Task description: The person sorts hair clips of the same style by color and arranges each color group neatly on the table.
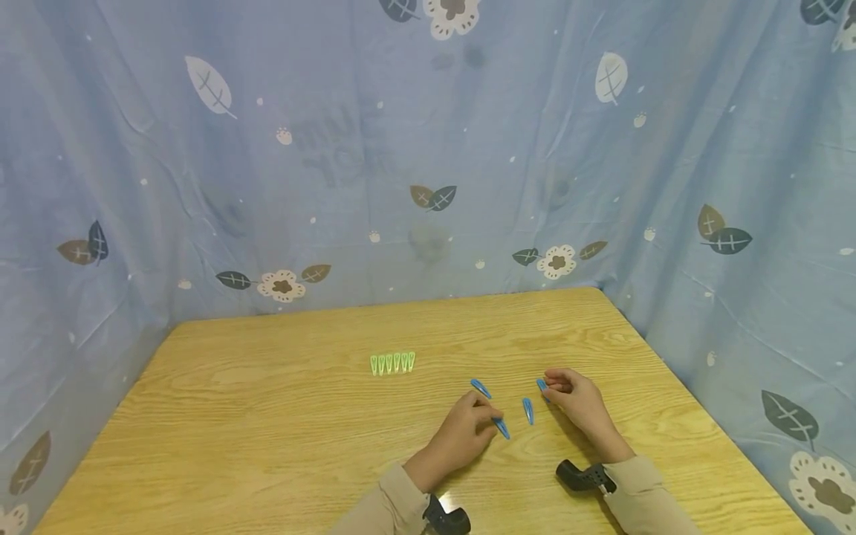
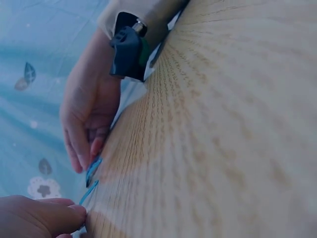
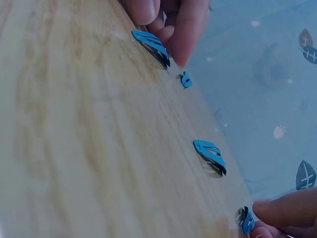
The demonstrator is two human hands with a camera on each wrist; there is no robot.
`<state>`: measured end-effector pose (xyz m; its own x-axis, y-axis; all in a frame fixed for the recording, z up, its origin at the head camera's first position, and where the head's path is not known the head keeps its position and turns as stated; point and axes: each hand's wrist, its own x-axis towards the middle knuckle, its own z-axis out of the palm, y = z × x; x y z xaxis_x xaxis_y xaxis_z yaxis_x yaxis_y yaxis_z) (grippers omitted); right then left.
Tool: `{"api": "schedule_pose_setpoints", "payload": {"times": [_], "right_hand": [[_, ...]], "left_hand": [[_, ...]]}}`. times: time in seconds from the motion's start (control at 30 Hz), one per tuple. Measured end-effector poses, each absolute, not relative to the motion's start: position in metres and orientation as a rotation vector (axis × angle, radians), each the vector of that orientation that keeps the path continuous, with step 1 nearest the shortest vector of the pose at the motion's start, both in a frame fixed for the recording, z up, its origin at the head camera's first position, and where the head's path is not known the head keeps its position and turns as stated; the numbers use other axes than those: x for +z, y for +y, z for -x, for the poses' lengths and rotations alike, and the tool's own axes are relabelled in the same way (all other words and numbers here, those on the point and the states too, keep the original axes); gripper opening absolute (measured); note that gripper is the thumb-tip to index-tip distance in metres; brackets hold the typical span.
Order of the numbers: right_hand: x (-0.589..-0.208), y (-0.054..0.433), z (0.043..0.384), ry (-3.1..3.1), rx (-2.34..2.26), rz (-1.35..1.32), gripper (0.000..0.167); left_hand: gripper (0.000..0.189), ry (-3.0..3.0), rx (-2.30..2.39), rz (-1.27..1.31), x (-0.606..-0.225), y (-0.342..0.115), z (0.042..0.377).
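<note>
By the look of it, picking up is being the step in hand, each side working on its own piece. The right hand [image 1: 580, 405] is pinching the right blue clip [image 1: 540, 384] between thumb and fingers, and this clip is sitting farthest to the right of the row of green clips [image 1: 389, 363]. The left hand [image 1: 461, 431] is holding its fingers curled at the near blue clip [image 1: 503, 429], which is lying right of the row and well on its near side; whether the fingers are gripping or only touching it, I cannot tell. The far blue clip [image 1: 481, 388] and the middle blue clip [image 1: 528, 410] are lying loose, the first closest to the row, the second farther right of it. The next move is probably calling for a sure fingertip hold on such thin metal-looking pieces. All four are showing a slim teardrop outline; in the right wrist view the middle one is showing a slotted centre and is casting a dark shadow beneath
</note>
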<state>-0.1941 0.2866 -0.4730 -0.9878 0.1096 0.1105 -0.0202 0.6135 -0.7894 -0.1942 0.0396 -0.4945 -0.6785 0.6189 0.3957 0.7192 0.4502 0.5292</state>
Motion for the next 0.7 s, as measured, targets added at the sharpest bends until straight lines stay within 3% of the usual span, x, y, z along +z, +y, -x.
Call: {"api": "schedule_pose_setpoints", "payload": {"times": [0.7], "right_hand": [[-0.4749, 0.2829, 0.1992, -2.709, 1.177, 0.083, 0.028]], "left_hand": [[0.014, -2.511, -0.966, 1.223, -0.4937, 0.0400, 0.1962]]}}
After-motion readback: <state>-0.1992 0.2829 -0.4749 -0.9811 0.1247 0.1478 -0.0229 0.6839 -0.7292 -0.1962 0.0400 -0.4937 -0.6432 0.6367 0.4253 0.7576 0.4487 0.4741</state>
